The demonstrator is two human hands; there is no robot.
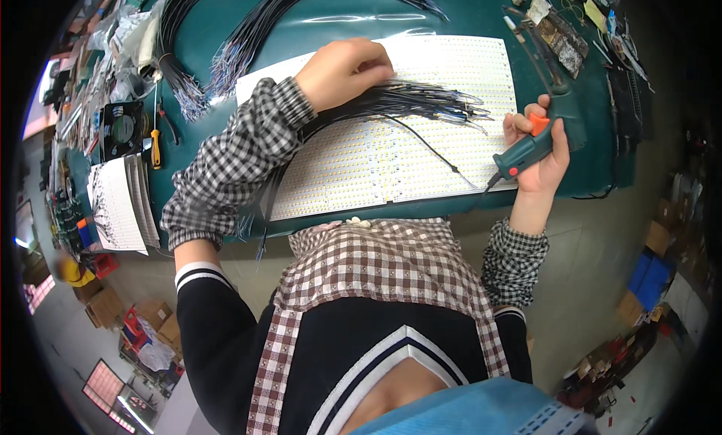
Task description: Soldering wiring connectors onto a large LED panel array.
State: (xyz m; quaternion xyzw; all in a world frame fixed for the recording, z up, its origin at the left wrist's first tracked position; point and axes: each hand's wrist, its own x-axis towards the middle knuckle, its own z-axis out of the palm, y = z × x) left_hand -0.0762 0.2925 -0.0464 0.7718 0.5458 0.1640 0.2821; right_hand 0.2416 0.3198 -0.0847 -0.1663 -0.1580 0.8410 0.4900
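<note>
My right hand (540, 153) is wrapped round a green soldering gun (526, 150) with an orange trigger and a red button. The gun's tip end points up and away, off the right side of the white LED board panel (459, 62). Over the far part of that panel, my left hand (346, 74) is closed, its thumb and fingers brought together; what they pinch, if anything, is hidden. Just beneath it lies a bundle of black wires (398, 100) with bared, pale ends toward the right. One black wire (421, 143) sticks out from the bundle across the panel.
More black wire bundles (278, 17) lie at the back of the green table (346, 17). On the left are a black fan (122, 130), a yellow-handled screwdriver (156, 147) and stacked white panels (119, 205). A solder-stained block (560, 40) sits back right.
</note>
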